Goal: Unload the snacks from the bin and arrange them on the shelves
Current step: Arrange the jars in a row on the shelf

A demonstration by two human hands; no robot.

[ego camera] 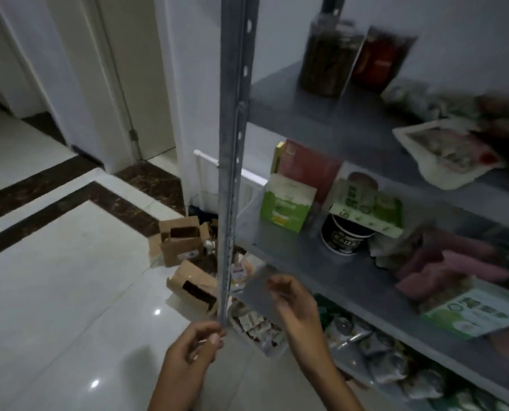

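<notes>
A grey metal shelf unit (pixel 330 280) fills the right side, its upright post (pixel 232 161) in the middle. My left hand (pixel 191 348) hovers low beside the post's foot, fingers loosely curled, holding nothing I can make out. My right hand (pixel 294 304) reaches over the front corner of the middle shelf, fingers bent; the blur hides whether it holds anything. The middle shelf carries a green box (pixel 285 203), a black cup (pixel 343 235) and pink packets (pixel 443 265). A clear tub of small wrapped snacks (pixel 259 327) sits on the shelf below.
The top shelf holds two jars (pixel 327 57) and a white meat tray (pixel 446 152). Silver packets (pixel 380 351) line the lower shelf. Open cardboard boxes (pixel 182 241) lie on the glossy tiled floor left of the post. A white door frame (pixel 78 84) stands further left.
</notes>
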